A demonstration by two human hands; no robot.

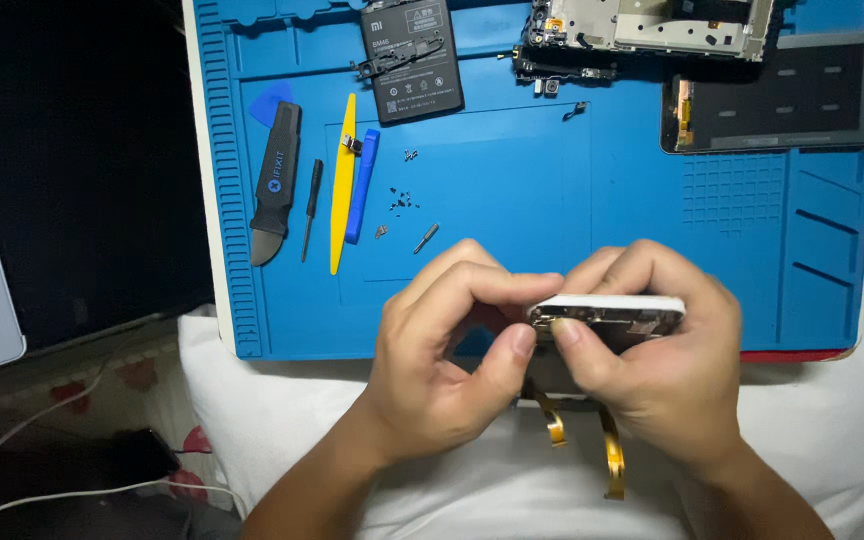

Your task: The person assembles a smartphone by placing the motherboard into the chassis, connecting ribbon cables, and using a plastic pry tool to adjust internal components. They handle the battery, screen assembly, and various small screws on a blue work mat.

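My right hand (662,360) grips a white phone frame (612,308) edge-on over the near edge of the blue work mat (652,200). My left hand (442,350) pinches the frame's left end between thumb and fingers. Two orange flex cables (612,455) hang down from the frame below my hands.
On the mat lie a black battery (412,60), a metal phone chassis (652,25), a dark screen panel (782,95), a black opening tool (277,180), a thin screwdriver (310,210), yellow (342,185) and blue (362,185) spudgers, and several tiny screws (402,200). White cloth (272,420) lies under the mat.
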